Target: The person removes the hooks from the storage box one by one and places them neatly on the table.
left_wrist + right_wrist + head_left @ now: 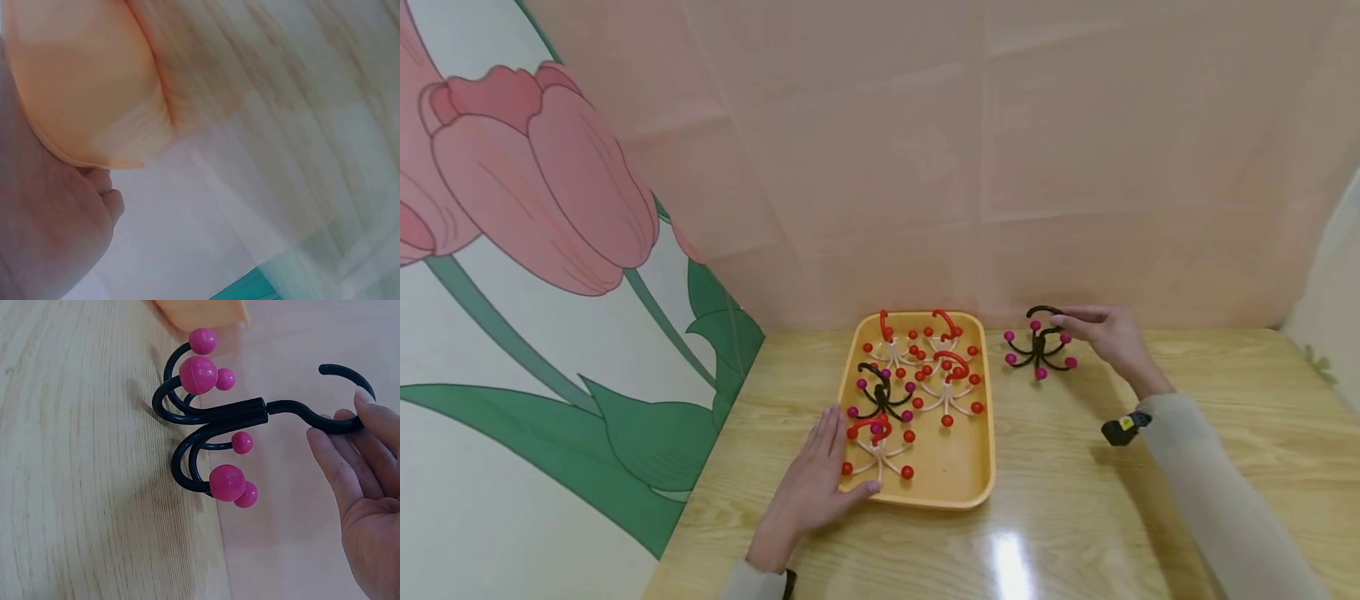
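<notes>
At the right, my right hand (1108, 337) pinches the curved top of a black multi-arm hook hanger (1038, 346) with magenta balls on its arm ends. The right wrist view shows the thumb and fingers on the hanger's hook (337, 425), and its arms low over the tabletop. My left hand (812, 487) rests against the yellow tray (943, 483), its straight fingers along the left side and its thumb at the front rim. Inside the tray lie several white hangers (947, 398) with red hooks and balls, plus one black hanger (881, 398) with magenta balls.
The wooden table (1052, 500) meets a pinkish cloth backdrop (1075, 167) just behind the tray. On the left stands a wall with a tulip print (550, 183). A black band with a small device (1123, 429) sits at the right wrist.
</notes>
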A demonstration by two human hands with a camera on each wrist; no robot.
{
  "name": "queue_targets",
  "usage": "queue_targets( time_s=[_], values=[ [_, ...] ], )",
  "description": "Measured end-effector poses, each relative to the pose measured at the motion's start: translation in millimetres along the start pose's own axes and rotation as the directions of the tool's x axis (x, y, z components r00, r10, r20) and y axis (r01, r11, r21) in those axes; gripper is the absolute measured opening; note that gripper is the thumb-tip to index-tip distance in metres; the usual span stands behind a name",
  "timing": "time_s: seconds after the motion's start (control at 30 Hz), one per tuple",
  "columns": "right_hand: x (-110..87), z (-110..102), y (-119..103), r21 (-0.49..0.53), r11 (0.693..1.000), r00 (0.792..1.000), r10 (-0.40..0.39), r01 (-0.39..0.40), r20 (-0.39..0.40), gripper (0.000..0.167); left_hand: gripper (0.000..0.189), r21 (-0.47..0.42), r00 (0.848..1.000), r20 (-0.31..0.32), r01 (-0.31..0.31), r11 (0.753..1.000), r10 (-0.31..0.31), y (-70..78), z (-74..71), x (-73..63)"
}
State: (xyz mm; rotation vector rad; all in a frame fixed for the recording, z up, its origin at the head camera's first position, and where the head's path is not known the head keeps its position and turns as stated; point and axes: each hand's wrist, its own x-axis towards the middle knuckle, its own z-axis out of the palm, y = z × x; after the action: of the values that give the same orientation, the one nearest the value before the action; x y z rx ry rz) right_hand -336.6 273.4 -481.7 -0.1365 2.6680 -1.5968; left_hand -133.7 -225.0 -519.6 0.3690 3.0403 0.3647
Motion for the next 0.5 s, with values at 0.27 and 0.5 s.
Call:
queue_targets(
  time_s=[0.27, 0.5],
  values=[
    [2.4, 2.9, 4.5, -0.027, 0.998, 0.997, -0.053, 0.051, -0.063, 0.061, 0.117, 0.006, 1.0, 0.003, -0.003, 1.0, 0.003, -0.2, 0.4, -0.8],
    [3.2, -0.1, 9.0, -0.023, 0.999, 0.999, -0.029, 0.028, -0.039, 0.064, 0.116, 0.006, 1.0, 0.0, 0.001, 1.0, -0.001, 1.8, -1.5, -1.3]
  ],
)
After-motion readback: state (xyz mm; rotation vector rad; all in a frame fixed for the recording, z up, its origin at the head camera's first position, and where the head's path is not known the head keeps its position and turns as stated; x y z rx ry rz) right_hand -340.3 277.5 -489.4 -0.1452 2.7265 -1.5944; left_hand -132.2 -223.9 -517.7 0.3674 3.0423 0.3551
